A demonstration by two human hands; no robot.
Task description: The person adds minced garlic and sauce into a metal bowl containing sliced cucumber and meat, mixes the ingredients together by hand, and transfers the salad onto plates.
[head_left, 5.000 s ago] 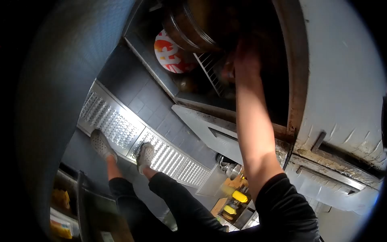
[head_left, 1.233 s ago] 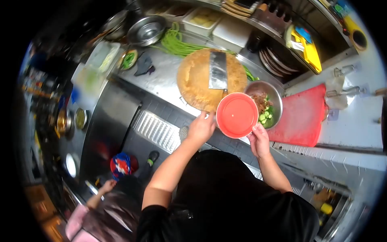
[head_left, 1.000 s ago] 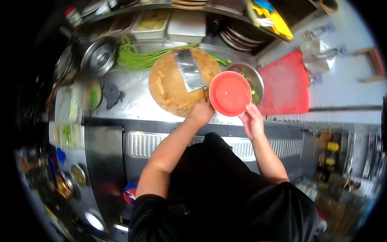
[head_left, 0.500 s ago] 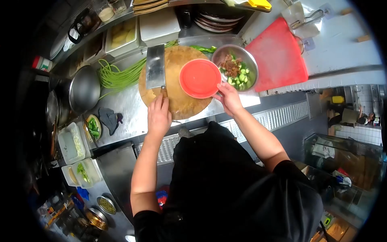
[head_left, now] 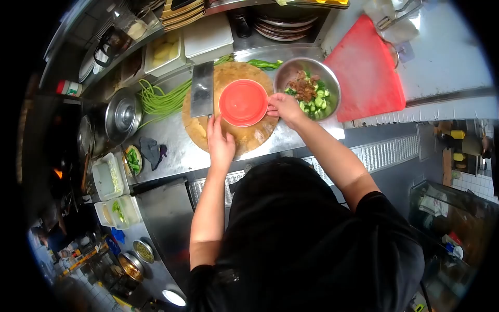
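Observation:
Over the round wooden chopping block (head_left: 252, 140) is a red bowl (head_left: 243, 103). My right hand (head_left: 285, 108) pinches the bowl's right rim between thumb and fingers. On the block's left part lies a cleaver (head_left: 202, 89), its blade pointing away from me. My left hand (head_left: 221, 144) is at the near end of the cleaver's handle and close to the bowl, its fingers apart; the handle is mostly hidden by it. Right of the block, a steel bowl (head_left: 333, 100) holds brown shredded food (head_left: 304, 88) and cut green pieces (head_left: 318, 104).
Long green beans (head_left: 163, 101) lie left of the block, with a steel pan (head_left: 123, 116) and dark cloth (head_left: 150, 152) nearby. A red board (head_left: 364, 73) is at right. Lidded tubs (head_left: 208, 37) stand behind, below a shelf with stacked trays (head_left: 182, 14).
The view has swung from a dark cabinet to the counter. The red bowl has moved left over the block, towards the cleaver. My left hand has loosened from the cleaver's handle.

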